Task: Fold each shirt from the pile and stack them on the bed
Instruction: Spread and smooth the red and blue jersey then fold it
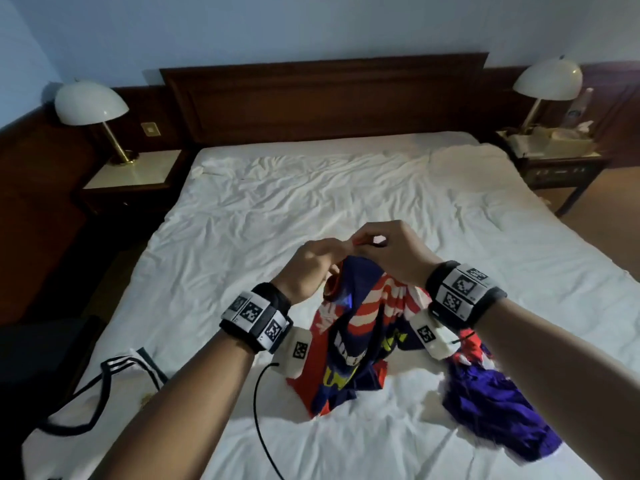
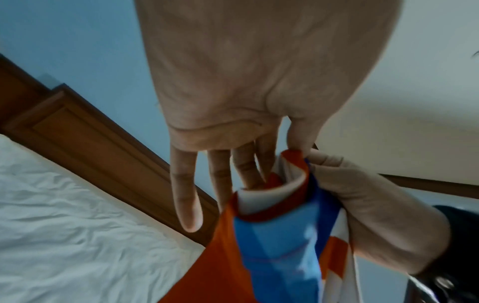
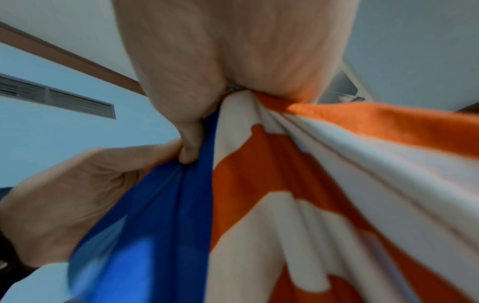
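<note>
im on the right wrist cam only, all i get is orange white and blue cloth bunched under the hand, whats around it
Observer: The red, white and blue striped shirt hangs from both hands over a white-sheeted bed; its lower end rests on the sheet.
Operator: is the left hand gripping too
Observer: Yes. The left hand pinches the top edge beside the right hand; the left wrist view shows its fingers tucked into a red-trimmed opening.
Operator: other shirts nearby
Observer: A purple garment lies crumpled to the right, and a white shirt with black stripes lies at the bed's near left corner.
</note>
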The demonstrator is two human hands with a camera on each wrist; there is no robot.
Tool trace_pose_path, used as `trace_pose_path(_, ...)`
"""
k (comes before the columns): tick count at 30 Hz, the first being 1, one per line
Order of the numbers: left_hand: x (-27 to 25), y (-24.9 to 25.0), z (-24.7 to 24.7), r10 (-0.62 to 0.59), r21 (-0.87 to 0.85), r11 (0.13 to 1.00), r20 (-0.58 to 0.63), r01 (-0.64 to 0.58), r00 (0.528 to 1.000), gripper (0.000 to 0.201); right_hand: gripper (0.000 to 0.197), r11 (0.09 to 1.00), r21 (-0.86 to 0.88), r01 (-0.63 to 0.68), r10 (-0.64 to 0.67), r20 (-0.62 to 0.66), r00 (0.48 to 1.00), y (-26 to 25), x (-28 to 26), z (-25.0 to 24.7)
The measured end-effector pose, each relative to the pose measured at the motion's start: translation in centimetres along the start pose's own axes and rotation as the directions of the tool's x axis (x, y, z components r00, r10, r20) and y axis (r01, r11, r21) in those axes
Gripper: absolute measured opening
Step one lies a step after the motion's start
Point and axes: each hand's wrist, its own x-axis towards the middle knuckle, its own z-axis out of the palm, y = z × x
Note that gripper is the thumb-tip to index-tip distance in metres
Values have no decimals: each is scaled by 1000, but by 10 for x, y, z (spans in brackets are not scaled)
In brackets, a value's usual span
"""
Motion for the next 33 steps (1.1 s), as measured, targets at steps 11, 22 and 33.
trace_pose_path(11,5,-2,-28,59,163,986,-151,-34,987,6,14,1000,9,17,-16,-103,995,-8,8,-16)
trace_pose_path(22,-36,-8,-12,-48,-286,958,-148,4,988,19,20,967,14,254,-243,-239,940,-8,-12,20)
trace_pose_path(33,-56,-31,-2,-173,-308,941,-89,138,981,19,13,976,73,205,-186,-210,960,8,-37,51)
